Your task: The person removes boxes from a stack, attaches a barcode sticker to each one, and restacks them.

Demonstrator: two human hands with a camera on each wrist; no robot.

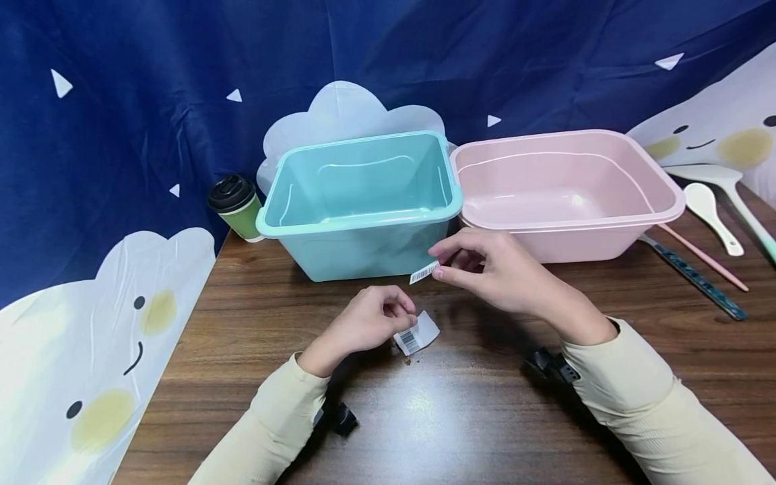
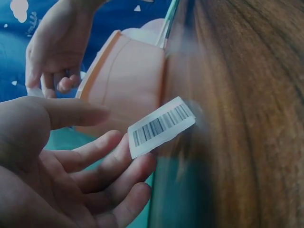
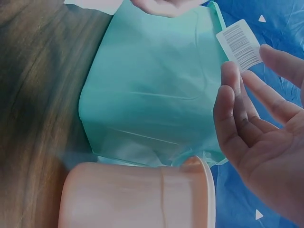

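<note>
White barcode strip [image 1: 424, 273] — long axis slanting up-right — pinched by right hand [image 1: 491, 269]; left hand [image 1: 370, 320] pinches another label [image 1: 417, 333].

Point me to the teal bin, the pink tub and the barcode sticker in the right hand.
teal bin [image 1: 339, 259], head view, front wall.
pink tub [image 1: 661, 215], head view, front right rim.
barcode sticker [image 1: 424, 273], head view, middle of the strip pinched by the right hand [image 1: 491, 269].

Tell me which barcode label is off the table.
The label pinched in the right hand, held up before the teal bin. The left hand's label touches the table.
</note>
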